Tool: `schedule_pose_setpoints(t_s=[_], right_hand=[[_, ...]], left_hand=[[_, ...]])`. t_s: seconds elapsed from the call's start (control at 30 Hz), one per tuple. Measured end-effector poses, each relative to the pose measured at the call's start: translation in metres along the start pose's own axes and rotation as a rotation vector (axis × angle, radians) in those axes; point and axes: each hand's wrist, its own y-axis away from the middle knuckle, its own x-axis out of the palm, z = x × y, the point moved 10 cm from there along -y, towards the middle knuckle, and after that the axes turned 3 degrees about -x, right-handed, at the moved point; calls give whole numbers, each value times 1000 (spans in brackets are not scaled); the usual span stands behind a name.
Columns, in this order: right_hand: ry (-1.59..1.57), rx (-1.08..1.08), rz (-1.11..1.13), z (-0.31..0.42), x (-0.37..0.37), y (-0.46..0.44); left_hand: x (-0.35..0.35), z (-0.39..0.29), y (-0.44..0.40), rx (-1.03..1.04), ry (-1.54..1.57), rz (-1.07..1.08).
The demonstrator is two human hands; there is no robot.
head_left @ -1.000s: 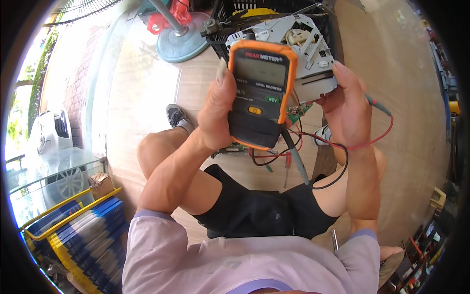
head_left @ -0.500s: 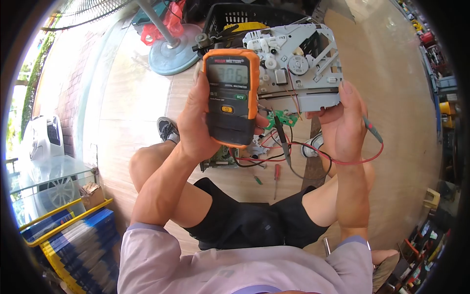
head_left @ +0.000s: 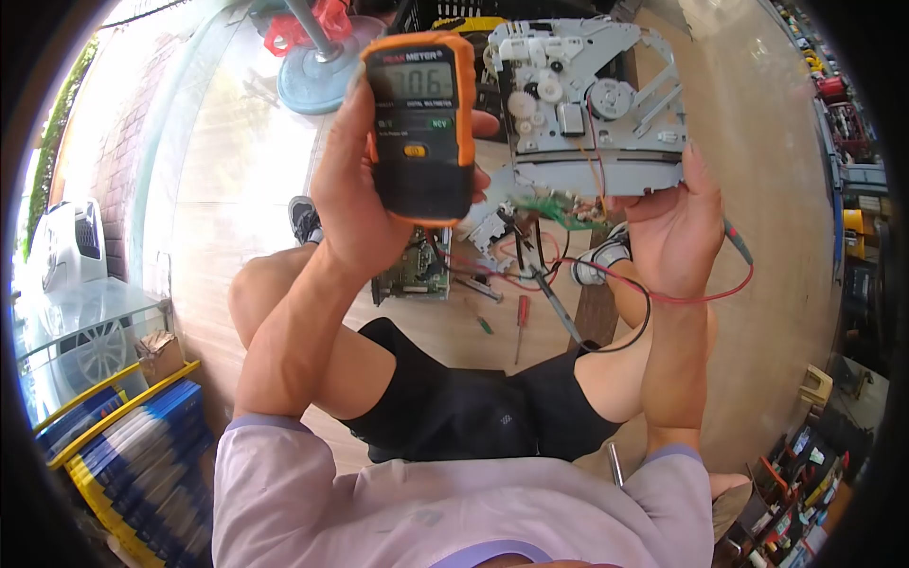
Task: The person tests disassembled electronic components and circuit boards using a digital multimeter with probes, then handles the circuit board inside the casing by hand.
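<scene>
My left hand [head_left: 352, 189] is closed round an orange and black multimeter [head_left: 422, 137], its display facing up with digits ending in 06. To its right, my right hand [head_left: 677, 227] grips the lower right corner of a grey metal disc drive mechanism [head_left: 606, 104] with white gears and a round motor. A green circuit board [head_left: 566, 210] hangs by wires below the mechanism. A probe with a red lead [head_left: 738, 242] sticks out behind my right hand. The black-lead probe [head_left: 559, 308] dangles between my knees.
On the floor lie another circuit board [head_left: 414, 275], a red screwdriver [head_left: 522, 314] and a small green one [head_left: 485, 325]. A fan base [head_left: 308, 80] and black crate [head_left: 431, 11] stand ahead. Disc cases [head_left: 142, 454] fill a yellow rack at left; tools and parts line the right.
The multimeter has moved left, then up, and digits now show on its display. The mechanism has turned its geared face into view and shifted right, away from the meter.
</scene>
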Motion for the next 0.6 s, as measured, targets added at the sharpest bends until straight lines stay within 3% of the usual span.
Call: schedule_pose_setpoints(t_s=[0.33, 0.47, 0.6], right_hand=[[12, -62, -41, 6, -22, -8], [33, -99, -134, 19, -23, -6], [-136, -103, -153, 24, -39, -11]], left_hand=[[-30, -5, -1, 27, -71, -192], [-36, -16, -5, 137, -124, -210], [-32, -30, -6, 273, -343, -260]])
